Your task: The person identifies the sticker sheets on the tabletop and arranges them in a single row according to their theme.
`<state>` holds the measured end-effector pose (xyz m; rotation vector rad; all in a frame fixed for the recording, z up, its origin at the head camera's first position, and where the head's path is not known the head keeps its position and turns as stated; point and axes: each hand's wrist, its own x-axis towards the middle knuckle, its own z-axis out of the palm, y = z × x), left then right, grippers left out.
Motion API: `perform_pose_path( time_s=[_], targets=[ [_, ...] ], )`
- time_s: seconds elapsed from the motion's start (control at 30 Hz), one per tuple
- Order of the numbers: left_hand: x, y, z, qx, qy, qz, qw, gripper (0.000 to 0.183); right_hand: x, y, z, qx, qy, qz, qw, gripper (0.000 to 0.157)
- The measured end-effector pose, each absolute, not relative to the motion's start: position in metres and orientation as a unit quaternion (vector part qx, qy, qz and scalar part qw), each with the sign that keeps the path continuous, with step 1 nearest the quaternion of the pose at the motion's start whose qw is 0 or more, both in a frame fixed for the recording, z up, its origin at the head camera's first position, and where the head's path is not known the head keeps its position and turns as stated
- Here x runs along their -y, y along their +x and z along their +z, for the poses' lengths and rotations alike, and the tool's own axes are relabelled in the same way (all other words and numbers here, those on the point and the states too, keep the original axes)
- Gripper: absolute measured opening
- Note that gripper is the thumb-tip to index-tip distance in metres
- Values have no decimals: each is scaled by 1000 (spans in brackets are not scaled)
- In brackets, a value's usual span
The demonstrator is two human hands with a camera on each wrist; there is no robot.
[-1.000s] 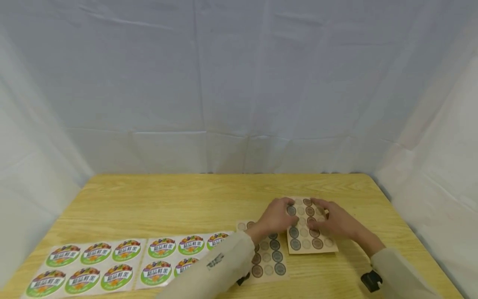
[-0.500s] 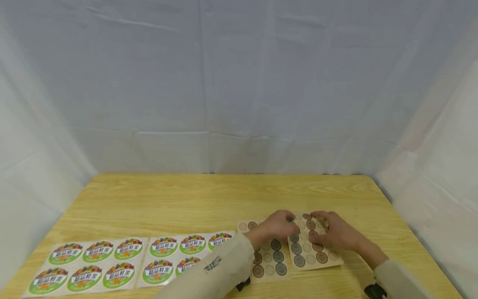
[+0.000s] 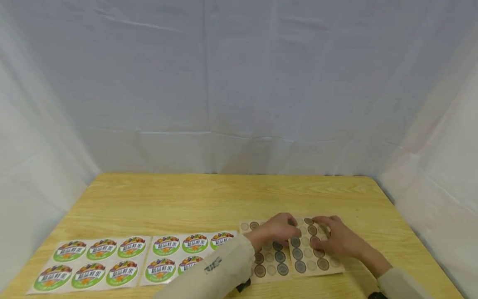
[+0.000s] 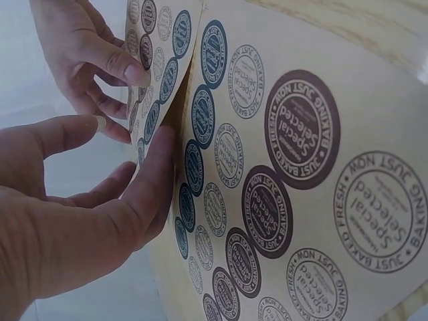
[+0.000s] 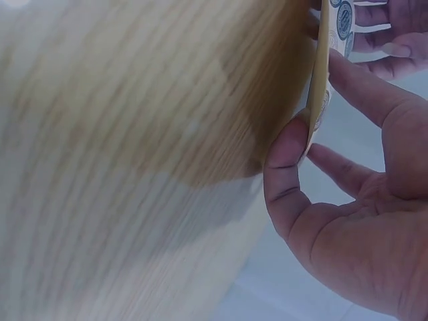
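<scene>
A sheet of round stickers [image 3: 307,252] lies at the right, just above or on the wooden table; its height is hard to tell. My right hand [image 3: 337,236] pinches its right edge; in the right wrist view one finger [image 5: 287,150] curls under the sheet and others lie on top. At its left edge, my left hand [image 3: 279,228] holds the sheet; the left wrist view shows a fingertip at the gap between two sheets. The second sticker sheet [image 4: 254,154], with blue, brown and pale "Special Selected" rounds, lies flat on the table, partly under my left forearm.
Two joined fruit-label sheets [image 3: 143,265], with large green and white oval stickers, lie flat to the left, partly covered by my left sleeve [image 3: 213,270]. The wooden table [image 3: 168,199] ends at a grey-white cloth backdrop [image 3: 239,104] behind, with white cloth on both sides.
Both hands have brought the held sticker sheet toward me and lower, so its left edge now meets the flat sheet's right edge. The other sheets have stayed in place.
</scene>
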<state>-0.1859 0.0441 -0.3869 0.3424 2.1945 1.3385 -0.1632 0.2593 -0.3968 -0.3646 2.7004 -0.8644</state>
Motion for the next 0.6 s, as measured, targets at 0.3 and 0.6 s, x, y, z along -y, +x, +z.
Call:
perform_pose_path(
  time_s=[0.3,0.6],
  targets=[
    [-45,-185,-389,-825,135,475,276,12,-257,-158,-399,-933,-110,-310,142,69],
    [-46,-184,-391,-850,150,434,256,23,-254,-155,-402,-939,-113,-303,118,67]
  ],
)
